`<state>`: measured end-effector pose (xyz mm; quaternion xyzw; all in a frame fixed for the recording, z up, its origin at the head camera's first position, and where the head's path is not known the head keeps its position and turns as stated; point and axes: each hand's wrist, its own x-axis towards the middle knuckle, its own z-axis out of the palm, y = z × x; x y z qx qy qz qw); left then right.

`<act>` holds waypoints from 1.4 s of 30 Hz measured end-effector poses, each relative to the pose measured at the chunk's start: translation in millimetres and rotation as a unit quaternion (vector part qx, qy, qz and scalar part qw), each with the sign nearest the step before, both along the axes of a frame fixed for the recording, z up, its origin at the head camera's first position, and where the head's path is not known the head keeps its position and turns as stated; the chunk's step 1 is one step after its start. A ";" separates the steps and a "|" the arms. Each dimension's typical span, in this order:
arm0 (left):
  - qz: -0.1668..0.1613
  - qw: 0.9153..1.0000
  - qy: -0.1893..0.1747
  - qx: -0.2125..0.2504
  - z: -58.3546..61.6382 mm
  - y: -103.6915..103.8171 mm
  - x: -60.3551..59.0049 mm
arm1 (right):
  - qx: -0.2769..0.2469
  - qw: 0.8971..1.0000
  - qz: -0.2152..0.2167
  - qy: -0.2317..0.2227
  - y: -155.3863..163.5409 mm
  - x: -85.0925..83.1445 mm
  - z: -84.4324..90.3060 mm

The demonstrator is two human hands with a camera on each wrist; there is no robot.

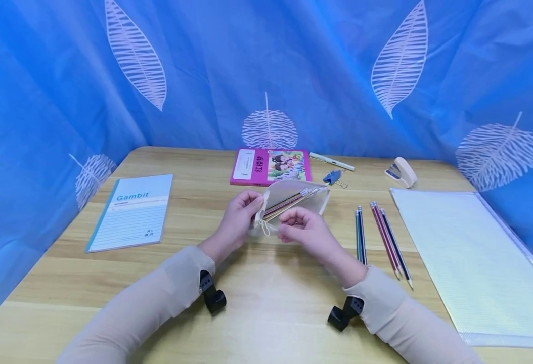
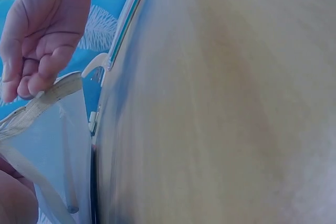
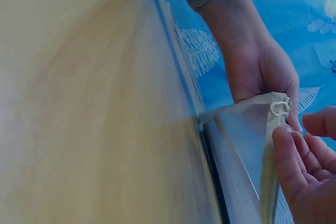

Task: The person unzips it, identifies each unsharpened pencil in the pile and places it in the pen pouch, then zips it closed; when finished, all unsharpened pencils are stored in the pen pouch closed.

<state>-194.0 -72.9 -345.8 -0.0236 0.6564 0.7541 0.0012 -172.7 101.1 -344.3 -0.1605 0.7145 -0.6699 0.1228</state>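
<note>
A whitish mesh zipper pouch [image 1: 310, 204] is held above the table with its mouth open, and several pencils [image 1: 284, 203] lie inside it. My left hand [image 1: 240, 216] grips the pouch's left end, thumb on the near side. In the right wrist view a small cord loop hangs at the corner of the zipper band [image 3: 269, 174]. Against that band rest the fingertips of my right hand [image 1: 309, 231]; its fingers are loosely bent and the thumb stands apart from them in the right wrist view.
Several loose pencils [image 1: 387, 237] lie right of the pouch, beside a large white mesh folder [image 1: 471, 258]. Behind are a pink book [image 1: 248, 167], a pen [image 1: 331, 162], a blue binder clip [image 1: 332, 177] and a stapler [image 1: 402, 173]. A notebook [image 1: 132, 212] lies at left.
</note>
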 end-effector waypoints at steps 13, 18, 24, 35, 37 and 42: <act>0.018 0.999 -0.005 0.047 -0.9 10.4 -1.6 | 0.094 0.978 -0.036 0.182 -26.7 -1.1 -7.0; 0.016 1.000 0.000 0.024 -3.4 8.2 -1.3 | 0.106 0.975 -0.050 0.188 -26.9 -3.1 -8.5; -0.031 0.995 0.010 -0.090 1.7 -5.3 3.3 | 0.085 0.980 -0.046 0.171 -25.5 -3.8 -6.7; -0.151 0.934 0.085 -0.312 7.4 -43.1 30.3 | 0.010 0.992 -0.040 0.115 -22.8 -4.4 -2.0; -0.147 0.924 0.086 -0.343 7.5 -41.4 29.9 | 0.001 0.993 -0.037 0.108 -22.7 -4.9 -1.3; -0.135 0.927 0.104 -0.334 3.7 -36.8 25.8 | -0.018 0.996 -0.026 0.086 -23.7 -5.2 -0.3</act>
